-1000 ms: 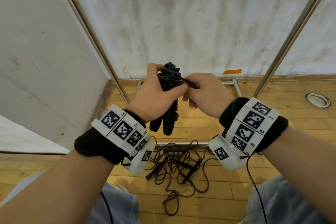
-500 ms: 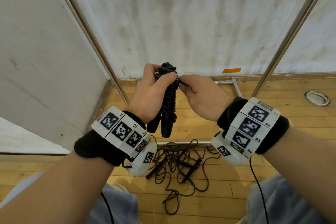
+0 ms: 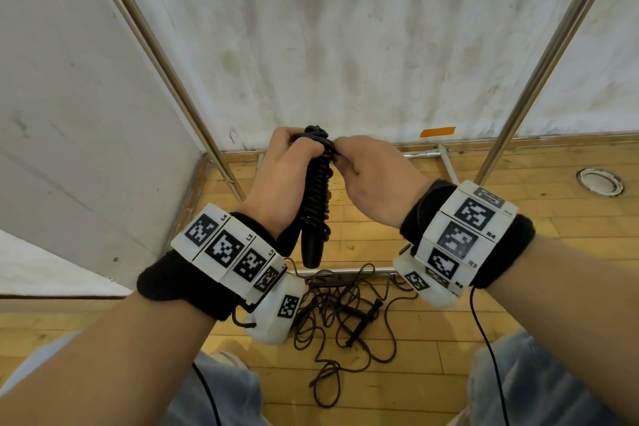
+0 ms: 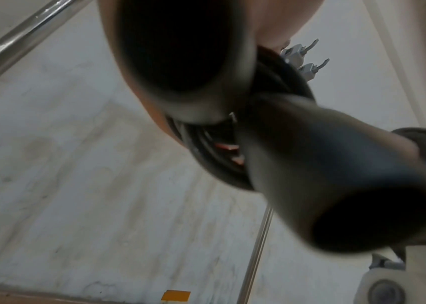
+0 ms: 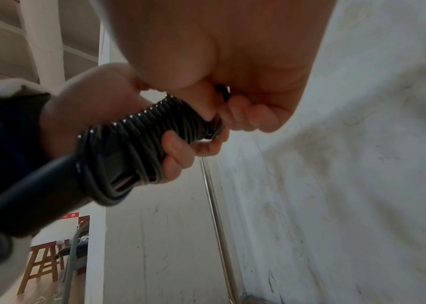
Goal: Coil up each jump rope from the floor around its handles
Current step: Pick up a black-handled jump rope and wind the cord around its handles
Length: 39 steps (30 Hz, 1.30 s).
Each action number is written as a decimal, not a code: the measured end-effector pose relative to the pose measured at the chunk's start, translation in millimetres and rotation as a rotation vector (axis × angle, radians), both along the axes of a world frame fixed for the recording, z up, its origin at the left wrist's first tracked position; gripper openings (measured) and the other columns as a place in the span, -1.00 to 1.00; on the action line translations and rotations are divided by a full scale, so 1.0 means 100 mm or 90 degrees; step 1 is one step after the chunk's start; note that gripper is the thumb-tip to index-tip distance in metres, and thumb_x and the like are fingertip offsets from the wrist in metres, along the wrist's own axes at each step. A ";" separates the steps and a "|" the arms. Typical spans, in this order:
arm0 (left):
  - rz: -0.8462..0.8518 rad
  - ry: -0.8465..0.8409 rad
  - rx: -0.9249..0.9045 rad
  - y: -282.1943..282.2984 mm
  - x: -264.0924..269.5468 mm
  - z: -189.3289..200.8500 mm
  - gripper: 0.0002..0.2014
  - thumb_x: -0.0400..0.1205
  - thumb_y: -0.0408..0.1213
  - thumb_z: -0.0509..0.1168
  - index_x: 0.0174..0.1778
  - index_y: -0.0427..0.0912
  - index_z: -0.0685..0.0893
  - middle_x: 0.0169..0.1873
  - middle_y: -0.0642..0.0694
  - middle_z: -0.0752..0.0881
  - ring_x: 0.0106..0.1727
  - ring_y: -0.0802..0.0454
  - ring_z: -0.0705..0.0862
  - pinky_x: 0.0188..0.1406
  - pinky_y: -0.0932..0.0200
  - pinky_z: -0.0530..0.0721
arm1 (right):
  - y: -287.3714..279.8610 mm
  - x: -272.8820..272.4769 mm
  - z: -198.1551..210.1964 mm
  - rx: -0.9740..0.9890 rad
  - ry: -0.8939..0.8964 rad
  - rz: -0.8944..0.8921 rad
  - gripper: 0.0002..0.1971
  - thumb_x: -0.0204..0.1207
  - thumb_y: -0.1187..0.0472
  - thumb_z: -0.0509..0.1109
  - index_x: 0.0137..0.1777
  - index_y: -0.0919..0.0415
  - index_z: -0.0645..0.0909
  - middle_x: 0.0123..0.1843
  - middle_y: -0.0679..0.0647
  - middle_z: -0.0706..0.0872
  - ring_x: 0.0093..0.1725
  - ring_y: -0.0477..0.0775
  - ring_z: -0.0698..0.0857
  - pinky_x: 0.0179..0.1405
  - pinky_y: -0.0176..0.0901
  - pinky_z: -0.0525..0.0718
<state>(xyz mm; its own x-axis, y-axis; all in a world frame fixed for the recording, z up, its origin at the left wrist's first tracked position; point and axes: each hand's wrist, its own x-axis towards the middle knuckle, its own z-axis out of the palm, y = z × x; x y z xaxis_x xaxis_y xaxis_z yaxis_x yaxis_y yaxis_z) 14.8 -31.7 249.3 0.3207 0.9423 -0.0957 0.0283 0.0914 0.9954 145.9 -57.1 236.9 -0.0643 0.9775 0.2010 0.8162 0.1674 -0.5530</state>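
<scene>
A black jump rope (image 3: 316, 194) is wound in tight coils around its two handles, held upright at chest height. My left hand (image 3: 287, 176) grips the coiled bundle (image 5: 149, 131) from the left, fingers wrapped round it. My right hand (image 3: 366, 169) pinches the rope's end at the top of the coil (image 5: 219, 92). The handle ends (image 4: 349, 205) stick out below the left hand. A second black jump rope (image 3: 345, 315) lies tangled and loose on the wooden floor under my wrists, its handles among the loops.
A white wall stands close ahead and to the left. Two slanted metal poles (image 3: 166, 69) (image 3: 553, 59) rise from a floor frame (image 3: 349, 271). A round floor fitting (image 3: 600, 181) sits at the right. An orange tape strip (image 3: 437, 131) marks the wall base.
Both hands dropped slightly and the left hand slid up over the top of the coil. The right hand has closed in tight against the coil's top end.
</scene>
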 end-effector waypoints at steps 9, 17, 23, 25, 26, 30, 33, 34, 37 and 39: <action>0.053 -0.023 0.067 0.00 0.04 0.00 -0.81 0.51 -0.17 0.24 -0.01 -0.11 0.50 -0.30 -0.19 0.60 -0.53 -0.09 0.60 -0.61 0.11 0.58 | -0.08 0.04 0.05 0.100 0.013 -0.009 -0.79 0.64 0.24 0.20 0.03 0.28 0.66 -0.23 0.10 0.69 -0.26 0.08 0.55 -0.23 -0.10 0.46; 0.047 -0.005 0.066 -0.01 0.04 -0.06 -0.71 0.42 -0.11 0.27 0.00 -0.13 0.50 -0.38 -0.16 0.63 -0.54 -0.10 0.63 -0.61 0.09 0.59 | -0.10 0.08 0.11 0.097 -0.106 0.012 -0.77 0.63 0.12 0.22 0.08 0.08 0.72 -0.32 0.01 0.65 -0.28 0.07 0.58 -0.32 -0.12 0.43; 0.041 0.007 0.075 0.01 0.03 -0.07 -0.72 0.44 -0.12 0.26 0.02 -0.12 0.50 -0.35 -0.15 0.66 -0.52 -0.08 0.65 -0.60 0.09 0.60 | -0.12 0.08 0.16 0.110 -0.057 -0.007 -0.70 0.61 0.05 0.26 -0.11 0.20 0.75 -0.34 0.05 0.68 -0.29 0.04 0.59 -0.25 -0.14 0.45; 0.023 0.025 0.071 0.03 0.01 -0.09 -0.76 0.46 -0.15 0.26 0.01 -0.11 0.48 -0.33 -0.14 0.66 -0.50 -0.07 0.66 -0.57 0.10 0.62 | -0.13 0.08 0.16 0.094 0.004 0.011 -0.72 0.61 0.12 0.26 -0.16 0.26 0.72 -0.33 0.09 0.69 -0.29 0.05 0.60 -0.24 -0.15 0.46; 0.013 0.039 0.074 0.04 0.00 -0.09 -0.80 0.50 -0.18 0.26 0.00 -0.09 0.48 -0.32 -0.14 0.65 -0.48 -0.06 0.66 -0.55 0.10 0.63 | -0.14 0.08 0.16 0.079 0.020 0.026 -0.73 0.62 0.18 0.24 -0.19 0.29 0.69 -0.33 0.10 0.69 -0.28 0.07 0.62 -0.22 -0.13 0.49; -0.008 0.081 0.073 0.06 -0.05 -0.10 -0.91 0.61 -0.32 0.23 -0.03 -0.07 0.48 -0.34 -0.11 0.65 -0.47 -0.04 0.64 -0.53 0.13 0.62 | -0.14 0.07 0.11 0.025 0.059 0.043 -0.74 0.63 0.26 0.20 -0.22 0.30 0.65 -0.39 -0.06 0.63 -0.27 0.05 0.67 -0.24 -0.19 0.56; 0.000 0.080 0.076 0.04 -0.04 -0.07 -0.93 0.59 -0.29 0.23 -0.06 -0.05 0.49 -0.31 -0.14 0.63 -0.47 -0.03 0.60 -0.52 0.12 0.61 | -0.12 0.06 0.08 0.024 0.144 0.007 -0.78 0.60 0.22 0.29 -0.24 0.20 0.70 -0.43 -0.16 0.64 -0.36 -0.10 0.69 -0.27 -0.28 0.62; 0.004 0.080 0.085 0.03 -0.03 -0.06 -0.92 0.56 -0.24 0.24 -0.07 -0.04 0.49 -0.30 -0.16 0.62 -0.45 -0.04 0.60 -0.49 0.08 0.61 | -0.11 0.06 0.08 0.025 0.178 -0.006 -0.79 0.59 0.21 0.31 -0.23 0.16 0.71 -0.43 -0.16 0.66 -0.38 -0.14 0.69 -0.28 -0.31 0.64; 0.024 0.085 0.110 -0.01 0.00 -0.05 -0.86 0.47 -0.13 0.22 -0.09 -0.01 0.48 -0.29 -0.19 0.64 -0.41 -0.10 0.61 -0.47 0.04 0.59 | -0.12 0.06 0.09 0.060 0.176 0.005 -0.78 0.58 0.22 0.31 -0.23 0.24 0.72 -0.40 -0.07 0.69 -0.37 -0.12 0.68 -0.27 -0.26 0.64; 0.028 0.067 0.097 -0.03 0.00 -0.07 -0.93 0.57 -0.19 0.23 -0.07 -0.04 0.48 -0.34 -0.14 0.63 -0.45 -0.09 0.60 -0.54 0.09 0.57 | -0.13 0.07 0.10 0.104 0.085 0.040 -0.76 0.58 0.22 0.30 -0.23 0.31 0.71 -0.39 0.06 0.69 -0.35 0.00 0.65 -0.23 -0.09 0.59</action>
